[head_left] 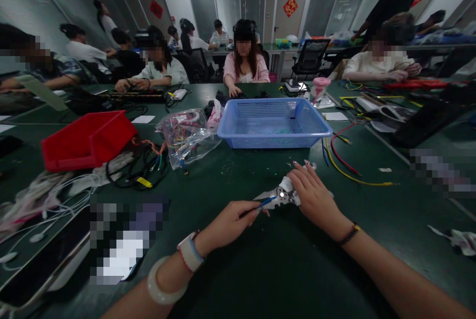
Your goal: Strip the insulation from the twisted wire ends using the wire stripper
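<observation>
Since the metal pliers (281,198) look stiff and rather heavy, I'd hold them by the pale handles (287,183); they are near five o'clock from my view's centre. At their three, my right hand (313,192) is curled over those handles; at eight, my left hand (242,214) pinches what looks like a thin, bendable blue wire (267,202). Beyond, on the desk (297,269), a blue basket (275,141) lies at twelve, a yellow cable (364,182) near three.

Silver pliers (281,199), blue basket (275,141), red bin (87,140)
</observation>
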A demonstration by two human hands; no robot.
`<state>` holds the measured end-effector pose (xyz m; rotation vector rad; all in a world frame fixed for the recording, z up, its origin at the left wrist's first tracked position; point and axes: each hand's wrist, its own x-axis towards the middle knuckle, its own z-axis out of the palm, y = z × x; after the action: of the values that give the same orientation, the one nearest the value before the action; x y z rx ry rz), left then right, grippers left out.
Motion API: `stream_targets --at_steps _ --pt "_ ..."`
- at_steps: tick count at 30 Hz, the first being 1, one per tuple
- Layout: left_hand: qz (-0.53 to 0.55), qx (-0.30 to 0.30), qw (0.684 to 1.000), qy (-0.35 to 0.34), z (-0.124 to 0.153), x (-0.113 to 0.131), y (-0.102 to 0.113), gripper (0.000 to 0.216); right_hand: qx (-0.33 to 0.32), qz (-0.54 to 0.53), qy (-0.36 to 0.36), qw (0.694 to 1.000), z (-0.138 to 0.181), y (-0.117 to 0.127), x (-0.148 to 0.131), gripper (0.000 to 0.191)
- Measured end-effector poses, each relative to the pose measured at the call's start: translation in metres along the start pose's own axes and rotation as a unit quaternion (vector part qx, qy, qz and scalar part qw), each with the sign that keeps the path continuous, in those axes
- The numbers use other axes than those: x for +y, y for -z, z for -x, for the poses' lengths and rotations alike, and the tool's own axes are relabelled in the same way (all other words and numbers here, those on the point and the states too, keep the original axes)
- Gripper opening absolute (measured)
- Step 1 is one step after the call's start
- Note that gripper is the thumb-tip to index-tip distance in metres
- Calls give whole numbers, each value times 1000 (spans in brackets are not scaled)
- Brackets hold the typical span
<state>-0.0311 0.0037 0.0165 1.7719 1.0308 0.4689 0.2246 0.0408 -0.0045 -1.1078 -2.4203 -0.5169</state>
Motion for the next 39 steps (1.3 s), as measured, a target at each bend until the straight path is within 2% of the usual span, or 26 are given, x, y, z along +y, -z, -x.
stream_targets --at_steps 16,25,28,34,39 --pt "52 -30 998 23 -2 -1 -1 32 -41 22 16 999 1 2 8 27" --pt "130 -41 990 25 -4 -10 -3 30 -47 28 7 998 0 3 6 17" --pt "152 -51 987 29 -4 -10 -3 31 -33 28 6 999 0 3 7 16" --pt "166 -65 983 44 -2 -6 -2 43 11 42 2 999 -1 5 6 31" --pt "188 -100 976 43 -2 -6 -5 40 50 105 -35 993 2 9 4 26"
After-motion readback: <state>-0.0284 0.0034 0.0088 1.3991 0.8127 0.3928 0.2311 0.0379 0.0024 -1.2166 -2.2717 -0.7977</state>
